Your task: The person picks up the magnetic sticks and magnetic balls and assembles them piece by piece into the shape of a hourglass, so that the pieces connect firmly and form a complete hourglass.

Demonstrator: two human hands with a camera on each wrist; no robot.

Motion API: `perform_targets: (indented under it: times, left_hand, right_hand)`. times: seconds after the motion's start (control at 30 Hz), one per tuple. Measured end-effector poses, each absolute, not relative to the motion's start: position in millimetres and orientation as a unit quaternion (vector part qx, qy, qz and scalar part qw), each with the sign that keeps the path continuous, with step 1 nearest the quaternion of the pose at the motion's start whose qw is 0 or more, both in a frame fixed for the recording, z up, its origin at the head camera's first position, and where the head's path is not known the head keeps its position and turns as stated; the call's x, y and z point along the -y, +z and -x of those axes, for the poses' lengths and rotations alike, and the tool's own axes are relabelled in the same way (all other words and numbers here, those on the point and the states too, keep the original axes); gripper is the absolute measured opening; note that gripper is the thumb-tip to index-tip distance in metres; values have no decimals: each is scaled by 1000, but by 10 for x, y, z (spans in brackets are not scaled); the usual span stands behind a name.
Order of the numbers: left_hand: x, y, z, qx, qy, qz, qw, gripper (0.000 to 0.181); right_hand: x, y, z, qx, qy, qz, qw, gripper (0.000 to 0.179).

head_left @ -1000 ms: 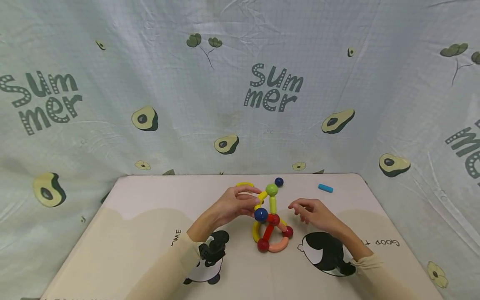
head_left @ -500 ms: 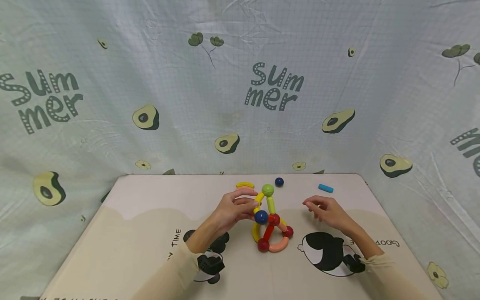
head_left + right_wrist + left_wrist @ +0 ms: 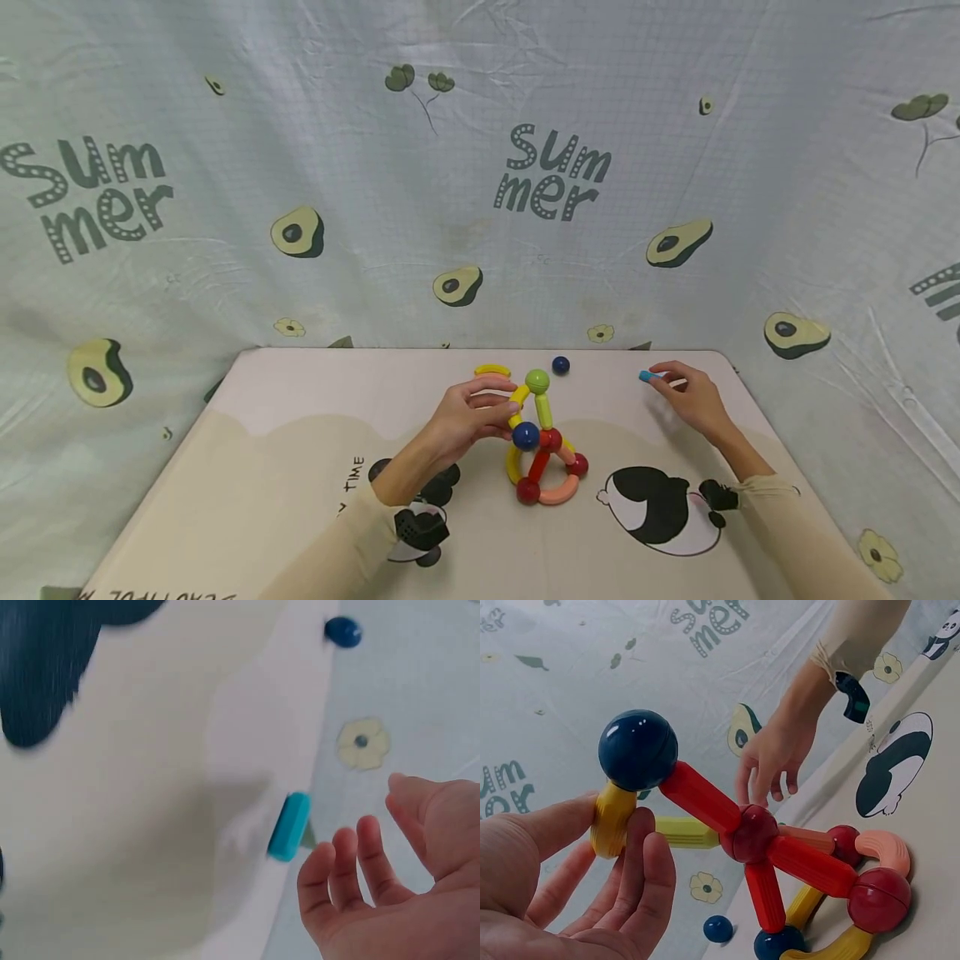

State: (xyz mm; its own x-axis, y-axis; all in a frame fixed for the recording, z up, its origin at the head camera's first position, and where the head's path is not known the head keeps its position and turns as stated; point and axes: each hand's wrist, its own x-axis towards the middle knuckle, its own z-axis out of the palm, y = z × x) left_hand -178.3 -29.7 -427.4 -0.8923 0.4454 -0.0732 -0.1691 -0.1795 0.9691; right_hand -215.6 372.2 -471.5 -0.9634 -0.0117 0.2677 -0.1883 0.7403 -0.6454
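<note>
My left hand pinches a yellow magnetic stick between thumb and fingers. One end of it meets a dark blue ball; its upper end reaches a green ball, carried on a lime stick. Both belong to a standing magnetic structure whose red sticks meet at a red ball, above a ring of curved sticks and balls. At the right, my right hand hovers by a light blue stick on the table. Its fingers are parted, with a gap to the stick in the right wrist view.
A loose dark blue ball lies near the table's back edge. Left of it are a yellow curved stick and a pinkish piece partly behind my left hand. A printed cloth hangs behind the table.
My right hand has moved right and away from me, from beside the structure to the light blue stick. The green ball has shifted slightly left as the lime stick tilted. My left hand keeps its grip.
</note>
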Motion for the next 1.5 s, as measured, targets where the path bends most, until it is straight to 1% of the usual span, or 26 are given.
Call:
perform_targets:
  times: [0.1,0.23,0.77,1.07,1.5]
  left_hand:
    - [300,-4273,1800,-606,759,-112,207,40]
    - [304,-4275,1814,-606,758,-109,213,41]
    - [357,-4258,1859,-593,762,-117,234,38]
    - [367,-4227,1898,-589,762,-120,243,39]
    - [402,-4188,1948,-592,758,-118,246,39]
  right_hand:
    - [-3764,-4726,2221,935,323,-54,139,27]
    - [-3783,-4754,2292,942,299,-65,140,28]
    - [-3816,-4885,2502,959,259,-61,97,32]
    - [-3816,-4918,2545,960,245,-68,119,25]
    - [-3754,-4875,2599,971,220,-60,72,28]
